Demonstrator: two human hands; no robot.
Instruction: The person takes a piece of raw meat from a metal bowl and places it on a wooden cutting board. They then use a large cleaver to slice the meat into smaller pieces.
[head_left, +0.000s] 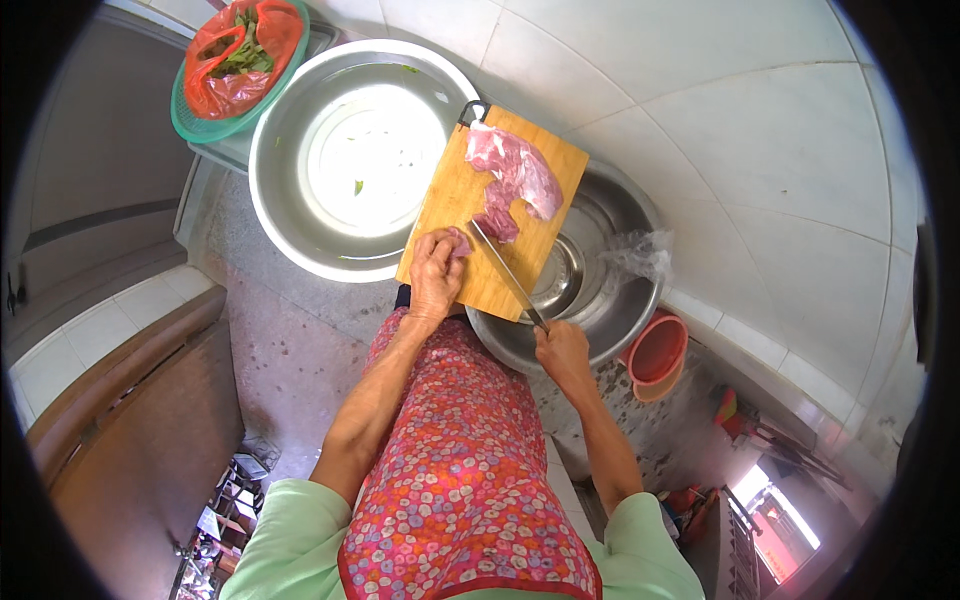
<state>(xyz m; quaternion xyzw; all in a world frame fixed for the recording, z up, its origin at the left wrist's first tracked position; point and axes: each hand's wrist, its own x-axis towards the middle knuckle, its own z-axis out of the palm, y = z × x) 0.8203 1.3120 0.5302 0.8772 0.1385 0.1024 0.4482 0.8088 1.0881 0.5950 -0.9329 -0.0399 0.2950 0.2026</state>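
Observation:
A large piece of raw meat (517, 169) lies on a wooden cutting board (480, 292), its narrower end towards me. My left hand (436, 270) grips a small piece of the same meat (459, 241) at the board's left edge, fingers curled over it. In my right hand (562, 349) is the dark handle of a kitchen knife (506, 270). The blade slants up and left across the board, with its tip beside the near end of the large piece. A gap separates the blade from my left fingers.
Left of the board stands a wide metal basin (281, 195) of water with leaf bits floating. A second metal basin (637, 315) sits partly under the board, a clear plastic bag (641, 255) on its rim. A red bucket (658, 349), a green basket (187, 127) and a red bag of leafy greens (217, 97) stand around.

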